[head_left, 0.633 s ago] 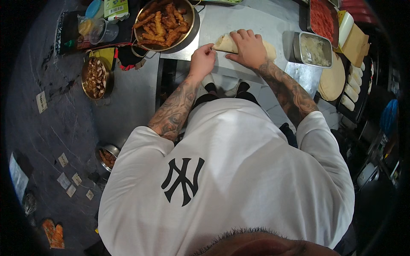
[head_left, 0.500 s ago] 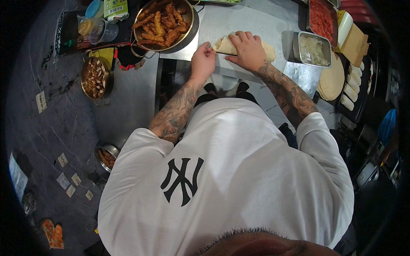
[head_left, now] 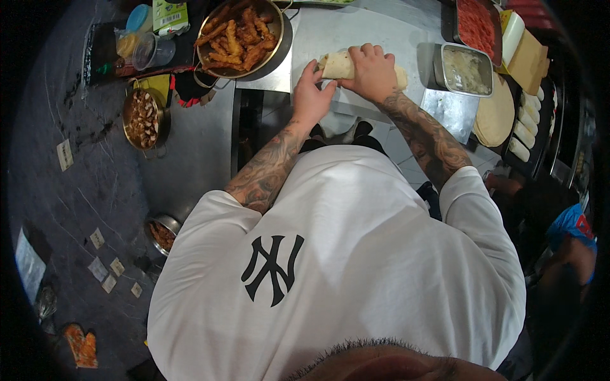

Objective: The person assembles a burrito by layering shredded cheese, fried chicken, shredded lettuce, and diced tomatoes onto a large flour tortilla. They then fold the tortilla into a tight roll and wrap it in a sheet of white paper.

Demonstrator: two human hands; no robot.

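Observation:
A rolled flatbread wrap [head_left: 338,66] lies crosswise on the metal counter [head_left: 321,32] ahead of me. My right hand [head_left: 373,75] grips it from above, fingers curled over its far side and thumb along the near side. The hand hides the middle of the roll. At the wrap's left end is my left hand [head_left: 311,100], thumb and fingers spread apart beside that end. Whether its fingertips touch the bread I cannot tell. Some filling shows faintly at the left end.
Left of the wrap stands a pan of fried strips [head_left: 244,38], with a smaller pan of chopped pieces [head_left: 143,117] below it. To the right are a metal container of pale shreds [head_left: 467,68], a red-filled tray [head_left: 476,28], stacked flatbreads [head_left: 495,114] and more rolls [head_left: 524,130]. Another person [head_left: 572,247] is at the right.
My left thumb and fingers have parted from a pinch at the wrap's left end, and that hand has shifted slightly right. At the right edge, another person has come into view.

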